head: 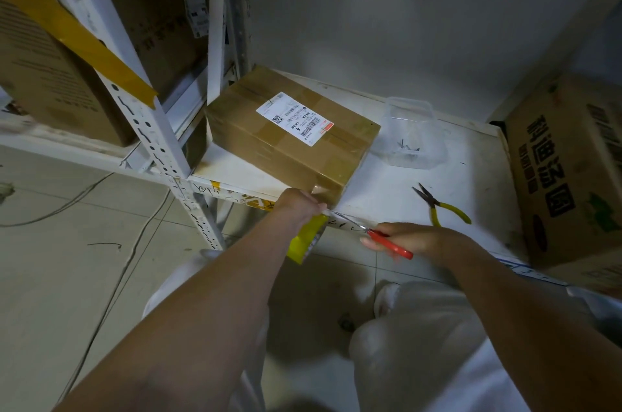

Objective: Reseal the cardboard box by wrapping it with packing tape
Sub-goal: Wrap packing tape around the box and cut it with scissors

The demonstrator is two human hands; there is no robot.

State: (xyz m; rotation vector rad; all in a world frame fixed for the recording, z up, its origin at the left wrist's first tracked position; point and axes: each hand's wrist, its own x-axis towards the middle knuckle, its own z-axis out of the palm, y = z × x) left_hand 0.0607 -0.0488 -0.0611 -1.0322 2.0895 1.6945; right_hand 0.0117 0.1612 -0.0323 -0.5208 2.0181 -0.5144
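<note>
White shelving fills the frame, and the cardboard box [292, 138] lies flat at centre on the shelf board [404, 189], label up, long axis running from upper left to lower right. Below its near corner, the left hand [299, 206] grips the yellow tape roll [308, 238]; the right hand [412, 240] curls round the red-handled scissors [373, 234], blades at the strip. Stiff and probably light, the box is best steadied by its edges.
</note>
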